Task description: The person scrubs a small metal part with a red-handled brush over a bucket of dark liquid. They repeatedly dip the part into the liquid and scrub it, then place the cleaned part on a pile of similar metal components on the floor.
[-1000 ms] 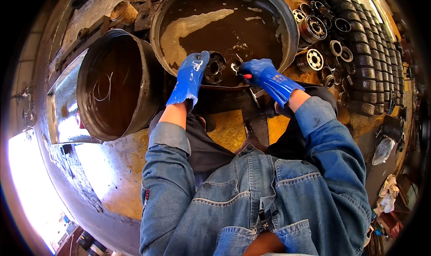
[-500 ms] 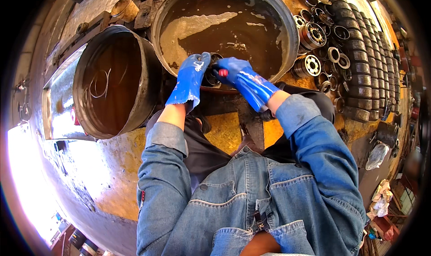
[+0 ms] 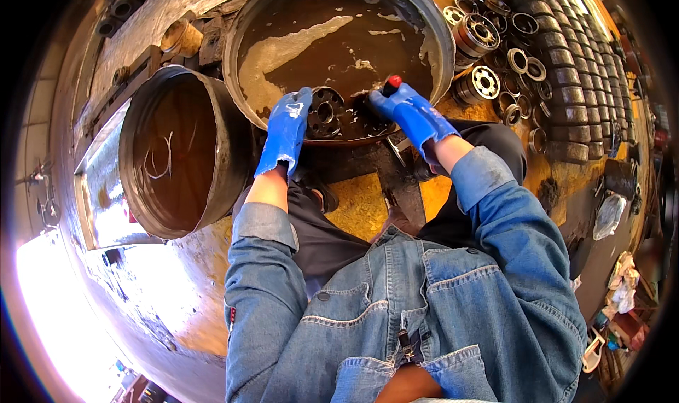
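Observation:
My left hand, in a blue rubber glove, grips the left edge of a dark round metal part with a central hole and smaller holes around it. The part stands tilted at the near rim of a large round metal basin of murky brown liquid. Gloved the same way, my right hand is closed around a tool with a red-ended black handle. Its dark lower end looks like a brush and sits just right of the part; whether they touch is unclear.
Left of the basin, a smaller metal drum holds brown liquid and a loop of wire. At the right lie loose metal rings and hubs, beside stacked rows of dark cylindrical parts. A rusty can stands at the far left.
My right hand has moved right, away from my left, and the tool's red end now points up and away. More of the round part's face shows. The whole view has shifted slightly.

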Tool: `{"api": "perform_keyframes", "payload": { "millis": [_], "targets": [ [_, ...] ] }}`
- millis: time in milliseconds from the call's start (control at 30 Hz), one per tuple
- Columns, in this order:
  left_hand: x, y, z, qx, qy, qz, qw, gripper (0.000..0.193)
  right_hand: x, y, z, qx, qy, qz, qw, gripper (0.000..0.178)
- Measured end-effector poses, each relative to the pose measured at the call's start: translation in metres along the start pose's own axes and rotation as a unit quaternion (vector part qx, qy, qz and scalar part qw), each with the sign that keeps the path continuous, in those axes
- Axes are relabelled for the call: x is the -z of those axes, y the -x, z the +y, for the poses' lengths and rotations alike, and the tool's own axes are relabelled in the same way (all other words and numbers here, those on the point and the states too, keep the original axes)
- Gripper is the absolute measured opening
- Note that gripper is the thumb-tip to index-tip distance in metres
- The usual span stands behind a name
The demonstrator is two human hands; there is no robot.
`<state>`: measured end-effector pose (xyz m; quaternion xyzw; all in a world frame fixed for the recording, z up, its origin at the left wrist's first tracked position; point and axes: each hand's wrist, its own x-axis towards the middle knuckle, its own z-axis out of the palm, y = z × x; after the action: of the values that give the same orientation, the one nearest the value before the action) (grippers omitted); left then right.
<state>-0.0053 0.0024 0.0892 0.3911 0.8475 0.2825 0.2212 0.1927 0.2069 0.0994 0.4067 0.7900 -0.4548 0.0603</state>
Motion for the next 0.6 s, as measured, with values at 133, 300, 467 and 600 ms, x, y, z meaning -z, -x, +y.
{"api": "perform_keyframes", "payload": {
  "millis": [133, 300, 467, 600],
  "targets": [
    [0.001, 0.006, -0.015, -0.003, -0.007, 0.011, 1.000, 0.034, 0.004, 0.022, -0.032, 0.017, -0.065, -0.105, 0.992, 0.040],
    [0.006, 0.009, 0.002, 0.042, 0.019, 0.016, 0.999, 0.040, -0.042, 0.009, -0.049, 0.172, -0.177, -0.091, 0.965, 0.035],
    [0.007, 0.014, 0.020, 0.077, 0.028, 0.014, 0.997, 0.048, -0.042, -0.031, -0.059, 0.070, -0.169, -0.061, 0.981, 0.043],
    [0.011, 0.022, 0.025, 0.104, 0.035, 0.022, 0.994, 0.054, -0.016, 0.002, -0.072, -0.068, -0.228, 0.002, 0.971, 0.047]
  ]
}}
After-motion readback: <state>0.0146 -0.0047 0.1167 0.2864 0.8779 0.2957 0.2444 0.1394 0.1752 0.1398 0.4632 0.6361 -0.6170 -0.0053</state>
